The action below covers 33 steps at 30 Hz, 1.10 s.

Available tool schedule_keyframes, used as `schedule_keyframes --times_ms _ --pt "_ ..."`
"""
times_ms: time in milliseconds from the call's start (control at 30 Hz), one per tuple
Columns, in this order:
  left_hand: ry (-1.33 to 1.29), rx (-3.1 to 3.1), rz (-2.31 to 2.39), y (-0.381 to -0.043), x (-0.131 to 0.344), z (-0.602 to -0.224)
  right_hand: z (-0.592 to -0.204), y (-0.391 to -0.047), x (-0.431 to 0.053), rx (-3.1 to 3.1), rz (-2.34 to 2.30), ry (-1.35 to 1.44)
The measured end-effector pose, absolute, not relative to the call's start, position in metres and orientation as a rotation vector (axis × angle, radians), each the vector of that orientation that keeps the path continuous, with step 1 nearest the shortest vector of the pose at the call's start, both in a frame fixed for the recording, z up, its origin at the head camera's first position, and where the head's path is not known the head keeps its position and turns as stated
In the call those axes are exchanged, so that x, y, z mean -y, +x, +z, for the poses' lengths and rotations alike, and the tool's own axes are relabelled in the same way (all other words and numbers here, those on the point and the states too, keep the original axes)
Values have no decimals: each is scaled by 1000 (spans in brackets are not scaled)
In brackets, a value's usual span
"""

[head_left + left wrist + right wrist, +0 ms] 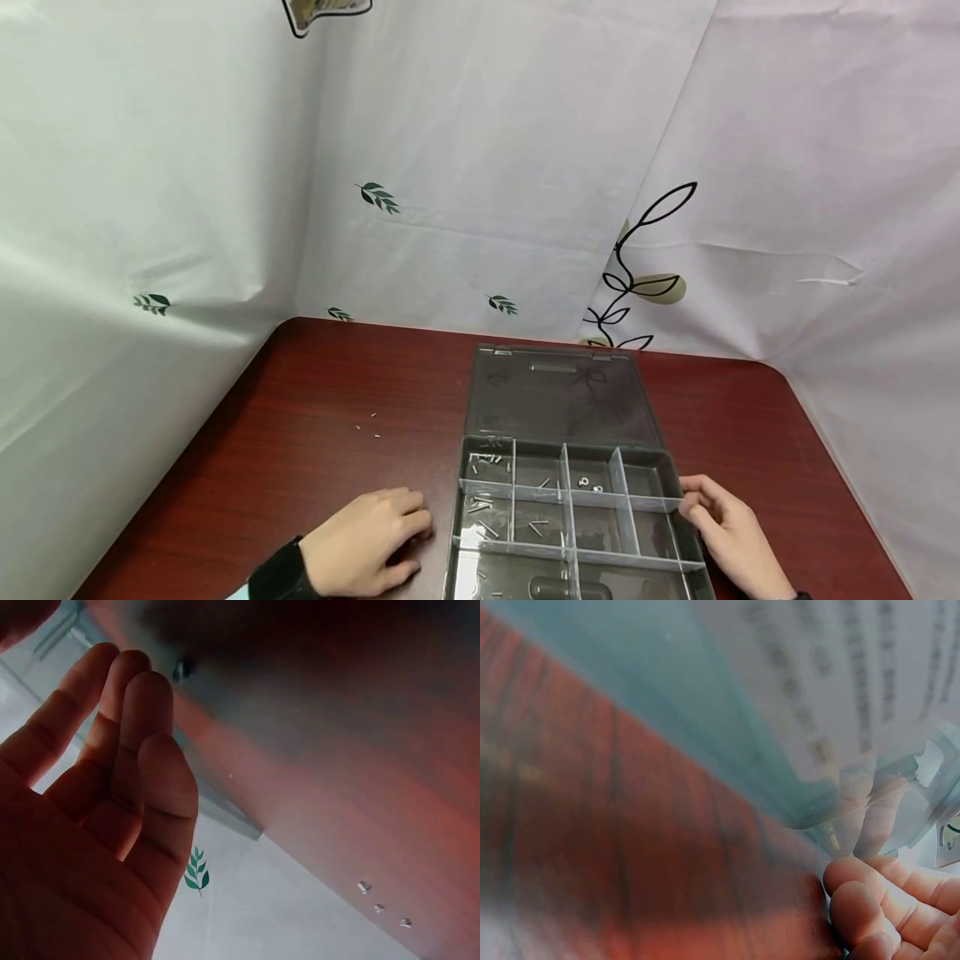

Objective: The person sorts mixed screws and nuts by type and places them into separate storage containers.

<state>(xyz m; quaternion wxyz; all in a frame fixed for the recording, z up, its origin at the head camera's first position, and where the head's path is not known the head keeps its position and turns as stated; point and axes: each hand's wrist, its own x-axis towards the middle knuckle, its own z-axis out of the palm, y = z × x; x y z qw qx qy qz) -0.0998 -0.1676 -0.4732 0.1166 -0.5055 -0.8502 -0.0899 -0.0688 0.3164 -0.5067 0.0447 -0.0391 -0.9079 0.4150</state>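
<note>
A grey see-through compartment box (600,500) lies on the table, its hinged lid (551,404) folded open toward the back. Short metal screws (482,503) lie in several compartments, and small nuts (583,482) in one at the back. My left hand (367,540) rests on the table left of the box, fingers loosely bent. In the left wrist view, that hand (112,802) holds nothing. On the other side, my right hand (731,533) touches the box's right wall with its fingertips. The right wrist view shows its bent fingers (855,907) against the clear side.
Three tiny metal pieces (377,436) lie on the dark red tabletop (315,392), left of the lid; the left wrist view shows these small pieces (364,886) too. A white leaf-patterned cloth (480,167) hangs behind and beside the table. A printed label (810,690) shows on the box.
</note>
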Motion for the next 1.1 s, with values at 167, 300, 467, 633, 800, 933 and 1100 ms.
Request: schedule_keyframes --times_ms 167,300,467,633,800,933,1100 --pt "-1482 2489 -250 -93 170 -479 -507 -69 -317 2786 1279 -140" --pt "-1492 2461 -292 -92 170 -482 -508 -69 -317 2786 1280 -142" --pt "-1513 2432 -336 -93 169 -483 -509 -69 -317 2780 1271 -128" --pt "-1531 2430 -339 -96 167 -481 -509 -69 -317 2777 1273 -124" --pt "-1540 2382 -318 -107 161 -470 -508 -69 -317 2779 1273 -124" --pt "-1560 2347 -312 -120 150 -453 -507 -69 -317 2784 1272 -131" --pt "-1624 2309 -342 -136 122 -436 -507 -69 -316 2781 1275 -142"
